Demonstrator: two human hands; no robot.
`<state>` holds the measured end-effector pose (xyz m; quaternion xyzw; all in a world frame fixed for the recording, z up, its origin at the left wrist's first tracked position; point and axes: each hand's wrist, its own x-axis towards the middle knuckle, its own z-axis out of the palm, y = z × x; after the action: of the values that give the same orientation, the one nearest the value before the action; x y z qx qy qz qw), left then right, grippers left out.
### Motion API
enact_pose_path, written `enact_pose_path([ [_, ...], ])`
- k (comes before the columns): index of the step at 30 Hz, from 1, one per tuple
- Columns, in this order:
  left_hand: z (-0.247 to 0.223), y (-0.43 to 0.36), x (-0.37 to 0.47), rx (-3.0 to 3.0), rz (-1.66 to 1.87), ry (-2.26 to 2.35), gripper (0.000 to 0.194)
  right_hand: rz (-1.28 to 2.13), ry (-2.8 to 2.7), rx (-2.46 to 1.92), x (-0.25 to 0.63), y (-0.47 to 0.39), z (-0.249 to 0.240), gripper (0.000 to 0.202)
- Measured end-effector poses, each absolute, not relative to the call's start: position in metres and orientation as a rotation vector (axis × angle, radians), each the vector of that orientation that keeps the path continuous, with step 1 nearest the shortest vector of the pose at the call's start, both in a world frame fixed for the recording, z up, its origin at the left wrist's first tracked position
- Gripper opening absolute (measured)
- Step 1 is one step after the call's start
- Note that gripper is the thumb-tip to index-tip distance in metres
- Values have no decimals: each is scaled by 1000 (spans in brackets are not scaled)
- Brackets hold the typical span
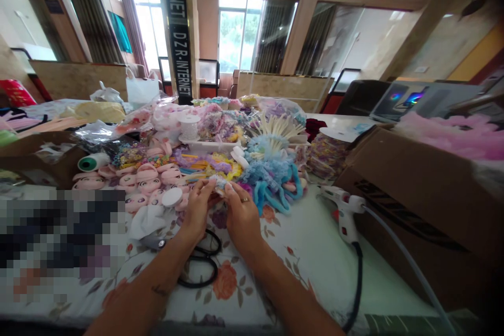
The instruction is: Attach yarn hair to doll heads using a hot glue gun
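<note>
In front of me, my left hand [199, 207] and my right hand [242, 212] are close together, just above the flowered tablecloth [271, 278]. Between their fingertips they pinch a small pale blue-white fluffy piece [220, 184], partly covered by the fingers. Scissors with black handles [200, 269] lie under my left forearm, which hides part of them. Left of my left hand are a white round disc [172, 197] and several pink doll-face pieces [148, 181]. Just beyond my right hand lies a light blue fuzzy bundle [271, 168] with cream stems standing up from it.
A white glue gun [346, 215] with its cord rests at the right, against a big cardboard box [417, 194]. Behind are a spool of multicoloured yarn [328, 155], a white ribbon spool [189, 128] and bagged trimmings. Another cardboard box [59, 165] is at the left.
</note>
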<state>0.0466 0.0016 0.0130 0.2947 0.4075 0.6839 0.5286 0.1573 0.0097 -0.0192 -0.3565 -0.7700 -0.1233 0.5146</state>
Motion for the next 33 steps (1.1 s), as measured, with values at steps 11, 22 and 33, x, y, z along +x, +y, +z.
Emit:
enact_pose_path([
  [11, 12, 1, 44, 703, 1634, 929, 33, -272, -1813, -838, 158, 11, -18, 37],
  [22, 15, -2, 50, 755, 1604, 887, 37, -240, -1824, -845, 158, 10, -16, 32],
  [33, 16, -3, 51, 750, 1595, 897, 40, -210, -1750, -815, 159, 10, -14, 27],
])
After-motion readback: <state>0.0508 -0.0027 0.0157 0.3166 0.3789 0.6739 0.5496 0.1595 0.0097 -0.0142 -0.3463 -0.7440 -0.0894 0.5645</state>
